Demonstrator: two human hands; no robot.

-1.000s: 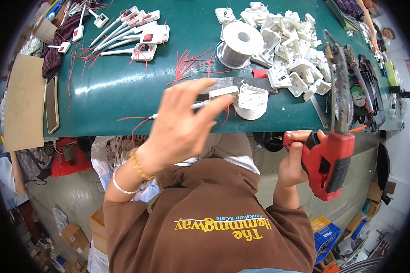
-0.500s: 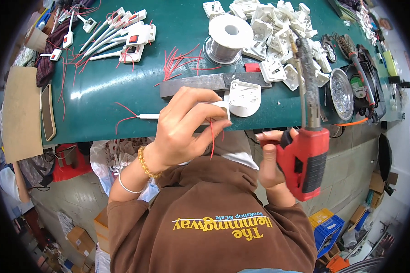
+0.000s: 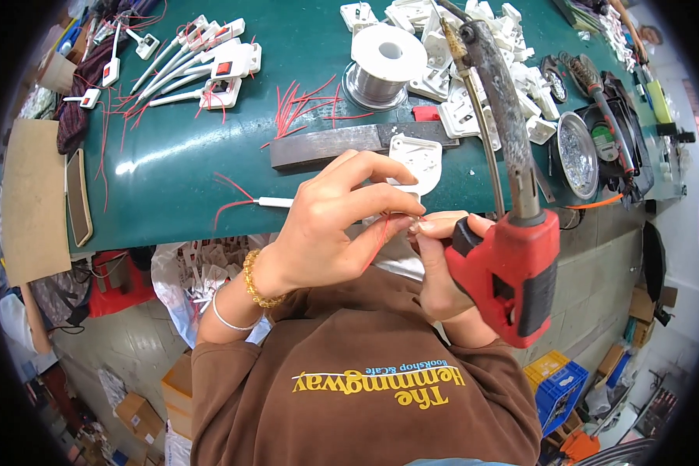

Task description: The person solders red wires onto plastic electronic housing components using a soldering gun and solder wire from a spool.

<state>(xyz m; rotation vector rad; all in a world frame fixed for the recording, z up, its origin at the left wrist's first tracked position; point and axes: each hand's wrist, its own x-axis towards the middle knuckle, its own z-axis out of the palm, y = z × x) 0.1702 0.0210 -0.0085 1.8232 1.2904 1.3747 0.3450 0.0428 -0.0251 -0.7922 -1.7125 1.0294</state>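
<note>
My left hand [image 3: 338, 210] is closed round a white plastic part, mostly hidden by the fingers; its slim white stem [image 3: 275, 203] sticks out to the left, with two red wires [image 3: 231, 186] at the end. Another red wire [image 3: 380, 237] hangs by the left fingertips. My right hand [image 3: 443, 272] grips a red and black soldering gun [image 3: 512, 272], its metal barrel pointing up and away over the table. The right thumb and forefinger meet the left fingertips at the wire's end. Just beyond lies a white plastic shell [image 3: 419, 159] against a dark metal bar [image 3: 322, 147].
Behind the bar stand a solder wire spool [image 3: 388, 58] and loose red wires [image 3: 299, 105]. White shells [image 3: 454, 116] are heaped at the far right, near a metal dish [image 3: 579, 159]. Stemmed white parts with red switches [image 3: 224, 68] lie far left. A phone [image 3: 79, 198] rests at the left edge.
My right hand has come in to the left with the soldering gun, and its fingertips now meet the left ones. My left hand has shifted slightly right with the white part.
</note>
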